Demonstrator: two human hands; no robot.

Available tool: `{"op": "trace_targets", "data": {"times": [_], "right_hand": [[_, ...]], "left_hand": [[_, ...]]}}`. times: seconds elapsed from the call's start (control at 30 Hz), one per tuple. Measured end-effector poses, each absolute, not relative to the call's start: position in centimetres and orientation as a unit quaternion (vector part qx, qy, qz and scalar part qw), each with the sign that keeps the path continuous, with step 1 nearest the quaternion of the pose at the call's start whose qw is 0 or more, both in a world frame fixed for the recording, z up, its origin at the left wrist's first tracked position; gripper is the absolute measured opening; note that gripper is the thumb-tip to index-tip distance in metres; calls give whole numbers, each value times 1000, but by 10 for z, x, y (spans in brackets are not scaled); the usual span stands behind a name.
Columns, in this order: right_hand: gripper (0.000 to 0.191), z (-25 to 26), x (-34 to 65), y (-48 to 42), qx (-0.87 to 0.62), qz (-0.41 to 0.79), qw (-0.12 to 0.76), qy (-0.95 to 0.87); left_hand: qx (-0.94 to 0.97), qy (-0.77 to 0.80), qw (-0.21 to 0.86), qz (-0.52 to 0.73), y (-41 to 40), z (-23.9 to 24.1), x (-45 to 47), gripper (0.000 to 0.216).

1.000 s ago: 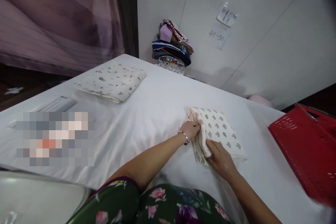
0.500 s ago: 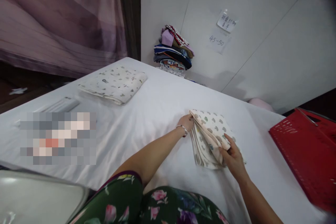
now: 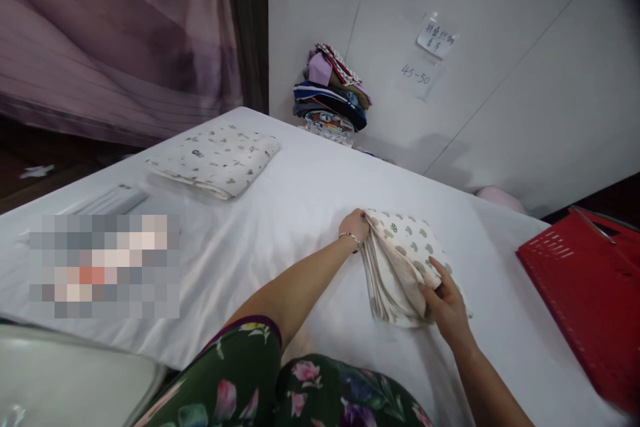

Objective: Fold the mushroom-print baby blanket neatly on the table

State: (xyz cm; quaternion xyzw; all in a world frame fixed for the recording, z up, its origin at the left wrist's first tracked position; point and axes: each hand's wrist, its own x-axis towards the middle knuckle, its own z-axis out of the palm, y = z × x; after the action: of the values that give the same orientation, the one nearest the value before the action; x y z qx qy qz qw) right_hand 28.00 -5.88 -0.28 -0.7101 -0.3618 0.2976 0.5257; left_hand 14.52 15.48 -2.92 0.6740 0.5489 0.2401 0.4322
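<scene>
A folded cream cloth (image 3: 407, 233) printed with grey-green shapes lies on the white-covered table (image 3: 310, 187), its layers fanned apart at the near left side. My left hand (image 3: 355, 225), with a bracelet at the wrist, is closed on the cloth's far left corner; its fingertips are partly hidden. At the near right, my right hand (image 3: 447, 300) pinches the upper layers between thumb and fingers. Farther left, a second folded printed cloth (image 3: 215, 160) lies flat, touched by neither hand.
A red plastic basket (image 3: 585, 293) stands at the right edge. Behind the table, a stack of folded clothes (image 3: 330, 93) rests near the wall with its paper signs (image 3: 435, 37). A blurred patch (image 3: 105, 267) covers something at left, and a pale glossy surface (image 3: 75, 373) sits at lower left.
The upper layers of the held cloth have opened wider, so more plain inner fabric shows between them. Both hands keep their grips nearly in place. The view has shifted slightly.
</scene>
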Motion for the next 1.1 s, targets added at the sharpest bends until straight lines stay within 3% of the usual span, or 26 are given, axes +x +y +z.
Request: {"op": "trace_targets", "data": {"times": [0.33,0.6,0.8,1.1], "right_hand": [[74,-11,288,-58,-695,293,597,-273],[70,-19,293,-59,-695,305,589,-278],[68,-15,283,-63,-725,273,521,-357],[48,-19,282,-71,-730,164,421,-513]], "left_hand": [[663,497,477,293,159,-40,140,6],[663,481,480,313,156,-42,136,6],[650,517,470,299,161,-40,143,13],[663,525,476,241,152,-30,135,10]]}}
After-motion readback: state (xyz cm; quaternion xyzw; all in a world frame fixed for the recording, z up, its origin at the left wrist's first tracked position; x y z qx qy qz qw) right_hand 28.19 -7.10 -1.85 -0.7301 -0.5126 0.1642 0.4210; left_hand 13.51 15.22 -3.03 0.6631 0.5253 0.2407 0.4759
